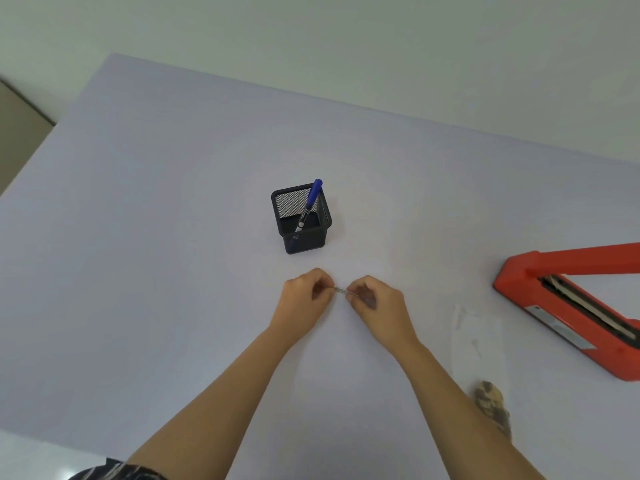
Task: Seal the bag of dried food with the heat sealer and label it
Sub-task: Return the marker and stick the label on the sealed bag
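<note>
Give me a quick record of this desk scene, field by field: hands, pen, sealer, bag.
left hand: pinching one end of a small thin strip
right hand: pinching the other end
blue marker pen: leaning in the black mesh pen holder
red heat sealer: at right, arm raised
clear plastic bag: flat beside sealer, dried food at its near end

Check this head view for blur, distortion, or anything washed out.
Head view: wide-angle bending of the table edges; soft, even light with faint shadows; the clear bag nearly vanishes against the tabletop; the small item pinched between the left hand and right hand is too blurred to identify.
</note>
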`<state>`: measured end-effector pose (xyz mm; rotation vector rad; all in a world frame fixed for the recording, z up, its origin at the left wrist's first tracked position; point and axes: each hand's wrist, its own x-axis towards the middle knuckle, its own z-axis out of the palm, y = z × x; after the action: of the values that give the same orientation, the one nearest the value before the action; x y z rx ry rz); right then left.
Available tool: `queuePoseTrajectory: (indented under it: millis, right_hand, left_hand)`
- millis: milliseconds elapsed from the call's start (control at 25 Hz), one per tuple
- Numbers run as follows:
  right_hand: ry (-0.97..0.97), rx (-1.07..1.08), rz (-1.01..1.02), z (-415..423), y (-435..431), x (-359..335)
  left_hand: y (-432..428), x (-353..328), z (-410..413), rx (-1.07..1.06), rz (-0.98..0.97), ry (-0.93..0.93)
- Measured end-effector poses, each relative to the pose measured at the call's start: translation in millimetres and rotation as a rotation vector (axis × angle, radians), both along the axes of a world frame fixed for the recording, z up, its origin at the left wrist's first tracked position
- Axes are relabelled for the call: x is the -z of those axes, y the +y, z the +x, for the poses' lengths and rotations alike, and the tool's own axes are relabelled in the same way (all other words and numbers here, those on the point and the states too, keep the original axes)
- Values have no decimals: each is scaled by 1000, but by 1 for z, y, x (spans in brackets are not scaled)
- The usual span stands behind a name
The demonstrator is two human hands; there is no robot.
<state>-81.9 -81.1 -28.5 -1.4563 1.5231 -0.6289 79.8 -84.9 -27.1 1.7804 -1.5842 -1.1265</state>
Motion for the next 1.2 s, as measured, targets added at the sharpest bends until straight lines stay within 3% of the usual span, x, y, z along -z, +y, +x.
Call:
queuePoseTrajectory:
  millis: [200, 280, 360, 440, 560, 720, 1200]
  right_hand:
    - [-557, 228, 291, 0, 1, -21]
    - [-653, 231, 334, 2, 1, -27]
    - [-641, 227, 315, 6, 1, -33]
    - [-584, 213, 266, 10, -1, -38]
    - [-572, 191, 238, 17, -2, -43]
    - [-605, 164, 263, 23, -4, -44]
    - [-682, 111, 306, 29, -5, -42]
  left_hand:
    - [-1, -22, 13, -148, 143, 299]
    - [-2, -27, 16, -142, 133, 312]
    - [-1, -30, 17, -103, 33, 205]
    - [2, -31, 15, -39, -210, 3]
    - [6, -28, 13, 10, -412, -54]
    - [9, -29, 19, -19, -352, 41]
    - [12, -41, 35, 35, -288, 80]
